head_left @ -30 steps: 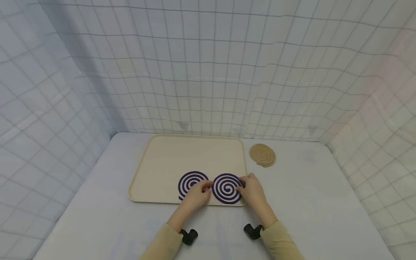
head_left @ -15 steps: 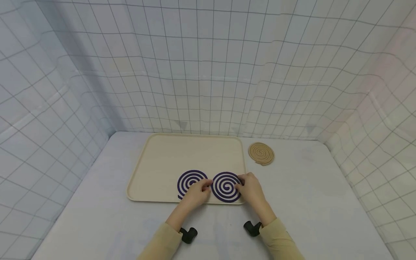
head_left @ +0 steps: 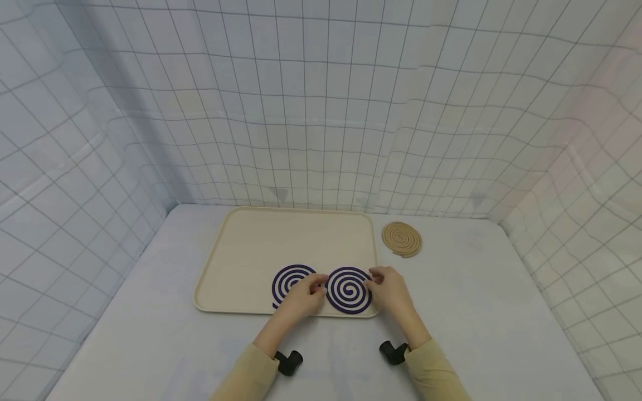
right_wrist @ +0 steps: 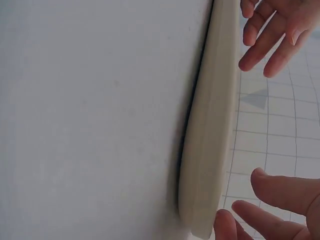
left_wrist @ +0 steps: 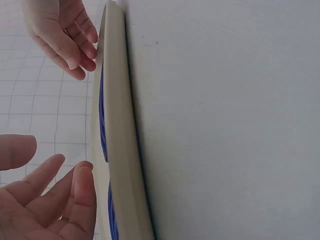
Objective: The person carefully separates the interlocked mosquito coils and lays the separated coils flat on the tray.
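Note:
Two dark blue mosquito coils, flat open spirals, lie side by side along the near edge of a cream tray (head_left: 296,234). Part of the left coil (head_left: 297,266) is covered by my left hand (head_left: 304,295). That hand's fingers reach to the left rim of the right coil (head_left: 349,289), and in the left wrist view its thumb and fingers stand apart, holding nothing. My right hand (head_left: 391,288) hovers at the right coil's right rim. Spread thumb and fingers of the right hand show in the right wrist view, with nothing between them.
A tan, tightly wound mosquito coil (head_left: 402,239) lies on the white table (head_left: 476,289), just right of the tray's far right corner. White grid-patterned curtains (head_left: 321,111) enclose the table at the back and sides. Each wrist carries a small black camera.
My fingers have let go of the right coil; the right hand has shifted slightly to the right, its thumb drawn back. The coils stay where they were on the tray.

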Demonstrator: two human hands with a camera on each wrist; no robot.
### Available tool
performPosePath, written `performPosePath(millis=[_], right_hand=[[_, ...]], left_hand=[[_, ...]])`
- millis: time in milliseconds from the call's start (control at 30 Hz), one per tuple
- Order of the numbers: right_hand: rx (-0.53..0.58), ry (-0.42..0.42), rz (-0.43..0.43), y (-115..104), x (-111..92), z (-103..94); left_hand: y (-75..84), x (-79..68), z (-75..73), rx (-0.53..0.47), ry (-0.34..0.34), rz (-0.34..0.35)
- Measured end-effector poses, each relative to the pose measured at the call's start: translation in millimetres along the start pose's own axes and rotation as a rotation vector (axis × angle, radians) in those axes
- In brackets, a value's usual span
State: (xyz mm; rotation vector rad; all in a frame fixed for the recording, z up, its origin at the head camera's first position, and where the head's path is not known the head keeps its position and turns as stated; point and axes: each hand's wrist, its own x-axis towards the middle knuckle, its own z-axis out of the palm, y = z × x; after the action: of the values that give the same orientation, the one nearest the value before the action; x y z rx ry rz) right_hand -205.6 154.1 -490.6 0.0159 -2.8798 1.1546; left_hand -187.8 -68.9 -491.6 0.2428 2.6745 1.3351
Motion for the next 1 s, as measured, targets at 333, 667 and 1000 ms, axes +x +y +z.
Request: performPosePath(millis=[333,667,1000], right_hand=[[0.049,0.049,0.025,19,24,-33.5],[0.031,0.125,0.096,55,52,-71.4],[0.032,0.117,0.186,79,77,-78.4]], left_hand=[[20.2,27.6,-4.5,-0.159,-0.060,0.031],[56.6,72.9,16.3,-0.259,-0.095,0.090],[75.4,113.2,44.1,-0.280,-0.114,0.090]])
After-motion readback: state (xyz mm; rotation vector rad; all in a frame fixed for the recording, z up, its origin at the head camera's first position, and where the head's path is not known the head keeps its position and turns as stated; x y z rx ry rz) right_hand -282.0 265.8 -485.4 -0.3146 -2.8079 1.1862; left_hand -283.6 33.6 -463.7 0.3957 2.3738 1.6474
